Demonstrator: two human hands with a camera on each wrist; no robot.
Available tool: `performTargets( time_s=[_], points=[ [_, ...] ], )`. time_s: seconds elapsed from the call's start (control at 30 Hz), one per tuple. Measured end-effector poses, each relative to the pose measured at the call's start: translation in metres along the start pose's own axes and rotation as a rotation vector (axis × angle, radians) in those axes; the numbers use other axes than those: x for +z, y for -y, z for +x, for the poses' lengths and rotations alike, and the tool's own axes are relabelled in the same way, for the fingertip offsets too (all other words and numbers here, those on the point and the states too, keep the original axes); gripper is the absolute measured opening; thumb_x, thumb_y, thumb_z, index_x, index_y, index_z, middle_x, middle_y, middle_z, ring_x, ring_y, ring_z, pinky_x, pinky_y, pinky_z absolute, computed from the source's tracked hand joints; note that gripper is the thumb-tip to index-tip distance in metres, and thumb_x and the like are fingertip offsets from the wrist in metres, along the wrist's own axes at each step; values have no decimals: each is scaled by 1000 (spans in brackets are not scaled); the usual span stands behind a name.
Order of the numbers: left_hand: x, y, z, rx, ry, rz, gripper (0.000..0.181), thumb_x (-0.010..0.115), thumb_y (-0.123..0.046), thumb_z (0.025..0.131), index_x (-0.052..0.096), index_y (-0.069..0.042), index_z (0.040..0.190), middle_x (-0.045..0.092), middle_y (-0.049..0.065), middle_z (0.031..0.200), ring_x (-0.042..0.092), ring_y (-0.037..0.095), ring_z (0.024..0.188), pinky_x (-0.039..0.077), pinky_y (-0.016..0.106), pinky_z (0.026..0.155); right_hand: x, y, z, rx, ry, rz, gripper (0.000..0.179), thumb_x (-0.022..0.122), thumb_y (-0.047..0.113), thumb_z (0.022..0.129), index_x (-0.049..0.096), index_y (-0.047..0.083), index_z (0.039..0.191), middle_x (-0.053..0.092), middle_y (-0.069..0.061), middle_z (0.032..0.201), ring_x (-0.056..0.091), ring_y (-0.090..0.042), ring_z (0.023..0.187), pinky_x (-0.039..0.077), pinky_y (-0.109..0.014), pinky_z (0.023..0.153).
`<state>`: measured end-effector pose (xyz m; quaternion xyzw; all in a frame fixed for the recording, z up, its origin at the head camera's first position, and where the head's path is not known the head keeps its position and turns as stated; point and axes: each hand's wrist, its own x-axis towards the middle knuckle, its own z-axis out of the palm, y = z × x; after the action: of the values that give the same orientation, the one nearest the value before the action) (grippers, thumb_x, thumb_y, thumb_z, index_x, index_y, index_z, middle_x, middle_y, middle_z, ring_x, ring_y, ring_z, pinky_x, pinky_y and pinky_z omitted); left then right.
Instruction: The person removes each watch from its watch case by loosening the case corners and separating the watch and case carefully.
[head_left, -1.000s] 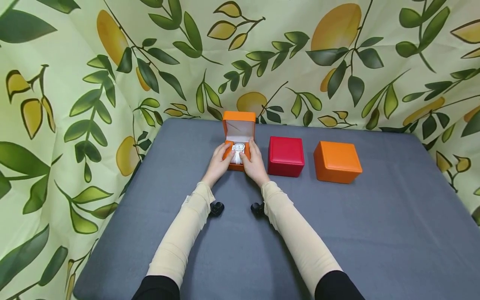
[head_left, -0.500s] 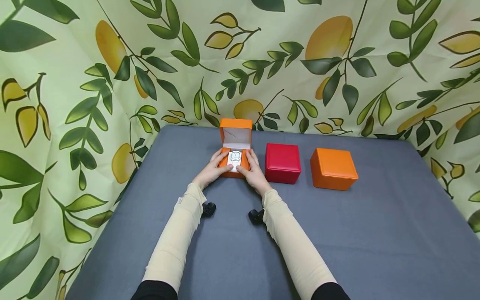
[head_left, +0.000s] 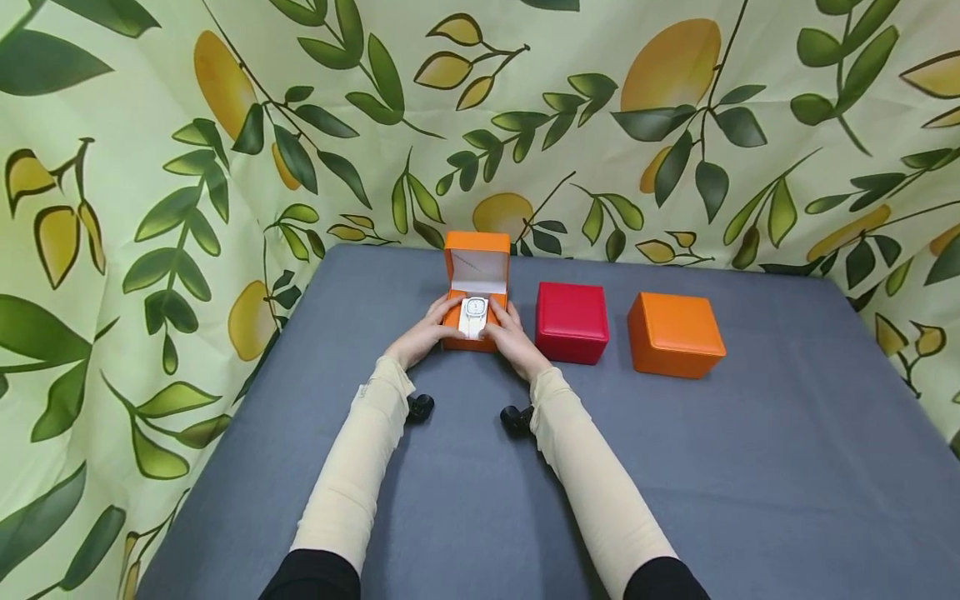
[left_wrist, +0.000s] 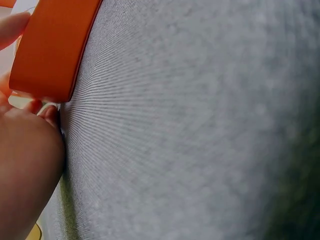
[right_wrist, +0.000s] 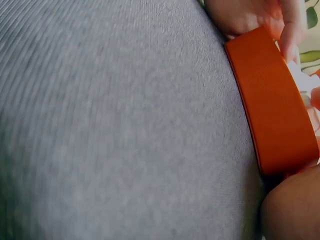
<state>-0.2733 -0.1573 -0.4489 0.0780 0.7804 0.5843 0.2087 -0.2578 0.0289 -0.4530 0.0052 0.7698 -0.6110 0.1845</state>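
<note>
An orange watch box [head_left: 480,242] stands with its lid raised, pale lining facing me. Inside it lies a white wristwatch [head_left: 474,308] with its strap, dial up. My left hand [head_left: 417,337] holds the box's left side, its fingers along the edge and its thumb at the lower end of the watch. On the other side my right hand [head_left: 522,345] grips the box likewise, thumb by the strap's lower end. Both wrist views show the box's plain orange front wall [left_wrist: 55,50] low on the cloth, with a hand at each end.
Right of the open box stand a closed red box [head_left: 572,323] and a closed orange box [head_left: 676,335]. A grey-blue cloth [head_left: 465,500] covers the table. Leaf-patterned fabric [head_left: 555,50] hangs behind and at the left.
My thumbs have slid down from the middle of the watch strap to its lower end, near the front edge of the box. The head view has shifted slightly.
</note>
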Motion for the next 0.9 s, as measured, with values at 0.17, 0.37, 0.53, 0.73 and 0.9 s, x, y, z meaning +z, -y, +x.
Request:
performTargets(
  time_s=[0.17,0.37,0.53,0.73,0.9],
  points=[
    [2,-2,0,27,-34,29,70,59,-13,82,31,-30,144,0,-1,157,2,21,145,10,45,117,3,4,1,10,-46,-54,79,50,16,79,17,34,148,-10,-2,157,-8,-31,144,8,-51,116],
    [5,0,1,97,-68,43,71,55,-4,77,34,-26,142,10,5,155,13,22,140,15,41,114,5,4,2,-31,-93,-80,77,53,13,77,25,30,147,-4,-6,157,-3,-31,144,11,-51,115],
    [6,3,0,94,-75,71,75,55,-5,77,30,-26,144,10,5,155,14,23,140,16,41,113,5,0,2,-63,-104,-82,74,54,14,78,28,29,145,-3,-8,156,0,-30,144,12,-51,115],
    [8,3,-1,105,-94,106,75,55,-7,78,28,-22,147,6,8,156,10,27,143,14,45,115,4,-4,-1,-128,-117,-56,71,55,13,79,31,32,143,-5,-6,156,2,-28,143,15,-50,115],
    [11,4,-4,122,-141,67,73,57,-7,80,31,-26,145,8,8,149,14,27,137,18,43,113,4,-9,-2,-242,-134,-34,72,57,7,78,34,30,142,1,-2,155,11,-25,141,21,-45,114]
  ],
)
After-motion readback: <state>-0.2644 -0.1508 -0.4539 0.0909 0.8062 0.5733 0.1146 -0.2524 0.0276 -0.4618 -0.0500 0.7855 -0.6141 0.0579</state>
